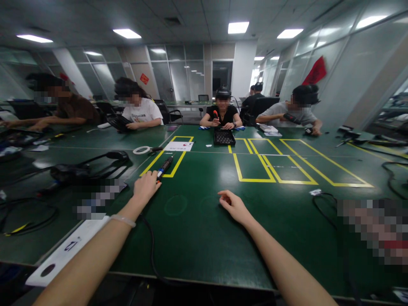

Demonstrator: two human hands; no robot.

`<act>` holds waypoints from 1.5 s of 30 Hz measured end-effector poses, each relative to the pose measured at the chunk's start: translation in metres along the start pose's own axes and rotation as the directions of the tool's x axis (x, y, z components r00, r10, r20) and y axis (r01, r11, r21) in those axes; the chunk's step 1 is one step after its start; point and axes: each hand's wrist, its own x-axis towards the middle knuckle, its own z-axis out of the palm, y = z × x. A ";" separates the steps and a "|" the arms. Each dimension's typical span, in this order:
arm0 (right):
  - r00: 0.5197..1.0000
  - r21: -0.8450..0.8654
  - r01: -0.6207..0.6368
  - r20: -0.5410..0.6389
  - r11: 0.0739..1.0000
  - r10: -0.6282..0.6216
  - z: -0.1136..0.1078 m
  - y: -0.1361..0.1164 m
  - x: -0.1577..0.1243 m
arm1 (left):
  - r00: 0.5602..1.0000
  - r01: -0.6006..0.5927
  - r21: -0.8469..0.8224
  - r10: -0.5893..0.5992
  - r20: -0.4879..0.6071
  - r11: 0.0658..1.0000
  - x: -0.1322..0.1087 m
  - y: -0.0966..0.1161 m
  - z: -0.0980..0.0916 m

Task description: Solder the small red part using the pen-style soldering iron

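My left hand (146, 187) is at the left-centre of the green table, its fingers closed around the near end of a slim black screwdriver-like tool (165, 167). The tool has a blue band and some orange near my thumb. Its pointed end faces away from me, over a yellow taped outline (178, 166). Near the table's middle, my right hand (235, 206) hovers or rests with loosely bent fingers. A gap shows between its thumb and fingers, and nothing is visible in it.
A white paper (178, 146) and a coiled white cable (142, 150) lie ahead of my left hand. A black tray (224, 137) sits before a person (223, 112) opposite, who holds an orange-tipped tool. A black headband-like device (92, 165) is at left. Cables lie at right.
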 end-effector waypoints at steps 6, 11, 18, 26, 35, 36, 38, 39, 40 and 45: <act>1.000 -0.010 -0.001 0.000 1.000 0.001 -0.001 0.000 0.000 | 0.999 0.042 -0.043 -0.042 -0.017 0.998 -0.003 0.009 -0.012; 1.000 -0.037 0.014 0.007 0.999 -0.013 0.000 0.004 0.001 | 0.987 -0.028 -0.365 -0.032 -0.158 0.930 -0.007 0.043 -0.035; 1.000 0.014 0.014 -0.005 1.000 -0.014 -0.001 0.003 0.001 | 0.924 -0.081 -0.990 0.381 -0.031 0.115 -0.040 0.148 -0.043; 1.000 0.107 0.017 -0.025 0.994 -0.015 0.001 0.003 0.003 | 0.889 0.148 -0.974 0.453 0.056 -0.169 -0.061 0.177 -0.012; 0.999 0.161 0.016 -0.051 0.987 -0.008 0.005 0.003 0.004 | 0.899 0.135 -0.976 0.435 0.049 -0.170 -0.067 0.182 -0.002; 0.998 0.185 0.010 -0.060 0.983 0.001 0.005 0.005 0.005 | 0.900 0.129 -0.978 0.432 0.046 -0.165 -0.067 0.182 -0.002; 0.998 0.235 0.000 -0.063 0.972 0.015 0.005 0.008 0.006 | 0.898 0.111 -0.982 0.439 0.035 -0.151 -0.069 0.183 -0.003; 0.998 0.256 -0.003 -0.062 0.967 0.019 0.005 0.009 0.006 | 0.894 0.101 -0.984 0.447 0.026 -0.144 -0.069 0.184 -0.004; 0.998 0.268 -0.005 -0.057 0.963 0.022 0.005 0.010 0.006 | 0.889 0.090 -0.986 0.457 0.018 -0.137 -0.070 0.184 -0.004; 0.999 0.153 -0.005 -0.032 0.988 0.010 0.004 0.006 0.005 | 0.895 -0.157 -0.986 0.430 -0.116 0.060 -0.074 0.184 -0.010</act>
